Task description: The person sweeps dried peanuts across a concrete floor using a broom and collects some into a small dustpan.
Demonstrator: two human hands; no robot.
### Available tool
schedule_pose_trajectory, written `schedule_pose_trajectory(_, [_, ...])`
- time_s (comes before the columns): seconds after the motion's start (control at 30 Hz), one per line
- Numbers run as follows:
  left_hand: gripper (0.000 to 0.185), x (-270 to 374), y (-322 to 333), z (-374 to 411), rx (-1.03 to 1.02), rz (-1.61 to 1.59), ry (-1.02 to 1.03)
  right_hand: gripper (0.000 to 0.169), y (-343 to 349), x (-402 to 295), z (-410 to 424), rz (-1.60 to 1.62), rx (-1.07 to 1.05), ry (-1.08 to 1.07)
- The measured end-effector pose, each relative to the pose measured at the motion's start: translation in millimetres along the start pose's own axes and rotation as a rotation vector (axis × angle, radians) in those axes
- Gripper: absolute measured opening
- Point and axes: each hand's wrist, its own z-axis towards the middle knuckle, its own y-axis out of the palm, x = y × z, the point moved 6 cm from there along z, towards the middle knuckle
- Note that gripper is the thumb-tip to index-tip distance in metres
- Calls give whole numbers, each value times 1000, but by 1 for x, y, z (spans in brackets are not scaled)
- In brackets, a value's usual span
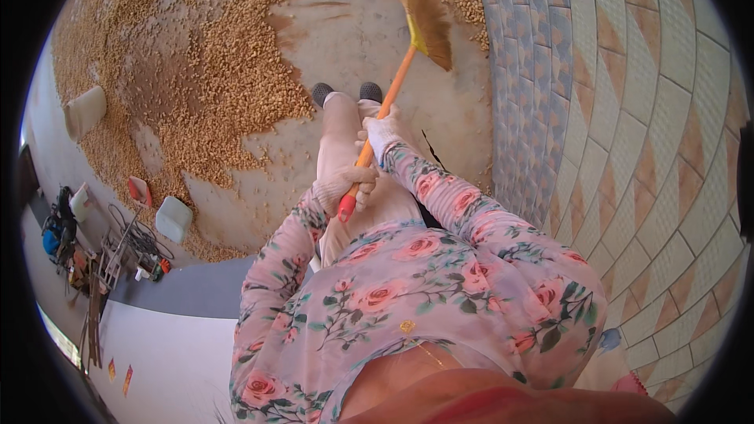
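A broom with an orange handle (401, 76) slants up and away from my body. Its brown bristle head (433, 26) is fanned out above or against the bare concrete floor; contact cannot be told. My left hand (349, 184), in a pale glove, grips the handle just above its red end cap (347, 206). Farther up the shaft, my right hand (383, 129), gloved too, is closed around it. What look like peanuts in their shells (235, 82) lie thickly over the floor to the left and beyond the bristles.
A whitish bucket (86, 113) lies on its side at the left. Nearer are a red scoop (139, 191), a pale plastic container (174, 219) and coiled cable (141, 238) beside piled tools. A tiled wall (636, 129) rises along the right. My dark shoes (370, 92) stand near the pile.
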Motion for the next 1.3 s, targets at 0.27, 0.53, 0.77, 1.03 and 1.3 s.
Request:
schedule_pose_trajectory(0.27, [22,131,40,156,-273,-315,-252,40,-52,-97,234,-1467,-219,-96])
schedule_pose_trajectory(0.53, [6,215,-54,71,-279,-522,69,30,152,-112,260,-2271,-216,-602])
schedule_pose_trajectory(0.77, [11,210,-157,-30,-132,-636,398,41,344,-40,183,-2641,-671,-1020])
schedule_pose_trajectory(1.03, [8,142,-148,-112,136,-633,556,47,353,-33,21,-902,-640,-6])
schedule_pose_trajectory(1.3, [13,43,-72,-116,167,-312,322,80,206,-25,-55,-413,-355,-40])
